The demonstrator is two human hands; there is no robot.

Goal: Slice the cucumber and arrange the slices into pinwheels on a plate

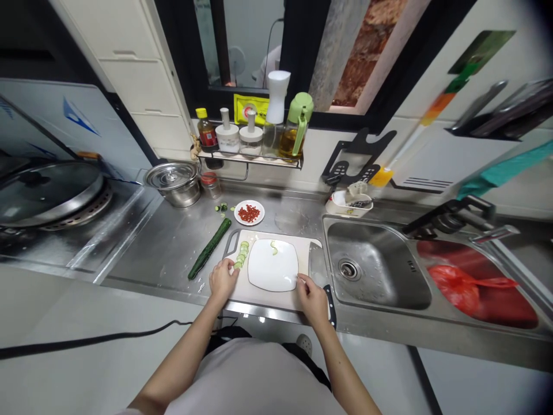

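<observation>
A white square plate (273,266) lies on a pale cutting board (305,246) at the counter's front edge. One cucumber slice (273,248) sits on the plate. A row of cucumber slices (242,254) lies on the board left of the plate. My left hand (222,278) rests at the near end of that row, fingers curled on the slices. My right hand (311,297) touches the plate's near right corner with pinched fingers. A knife (330,304) with a dark handle lies beside that hand. A whole cucumber (209,248) lies left of the board.
A small dish of red chilli pieces (249,212) and cucumber ends (223,207) sit behind the board. A steel pot (173,182), a condiment shelf (250,158), a stove with a lidded wok (47,193), and a double sink (375,265) holding a red bag (466,285) surround the board.
</observation>
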